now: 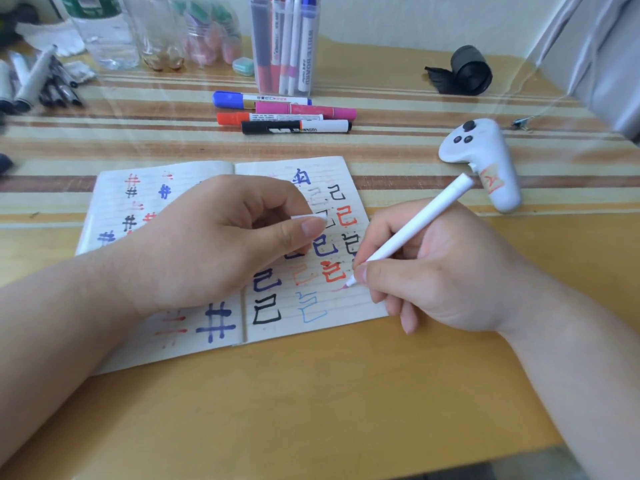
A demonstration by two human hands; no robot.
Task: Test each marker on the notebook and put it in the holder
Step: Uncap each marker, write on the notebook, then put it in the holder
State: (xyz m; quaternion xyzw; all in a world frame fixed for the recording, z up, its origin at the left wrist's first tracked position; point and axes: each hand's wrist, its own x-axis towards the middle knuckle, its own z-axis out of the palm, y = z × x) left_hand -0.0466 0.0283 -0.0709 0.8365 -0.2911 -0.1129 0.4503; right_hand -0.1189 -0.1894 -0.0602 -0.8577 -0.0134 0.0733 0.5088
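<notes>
Testing: right hand [440, 271] grip closed on white marker [412, 226], tip touching notebook [311, 306] right page | axis runs 1-to-7 o'clock | left hand [214, 237] pinches its cap [309, 216] | holder [284, 43] at 11 o'clock from the right hand, well apart, far desk [311, 410] edge.

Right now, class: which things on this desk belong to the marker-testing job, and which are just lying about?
Part of the job:
white marker in the right hand
its cap in the left hand
notebook
four markers lying on the desk
holder

Lying about:
white controller
black roll
water bottle
mint eraser
</notes>
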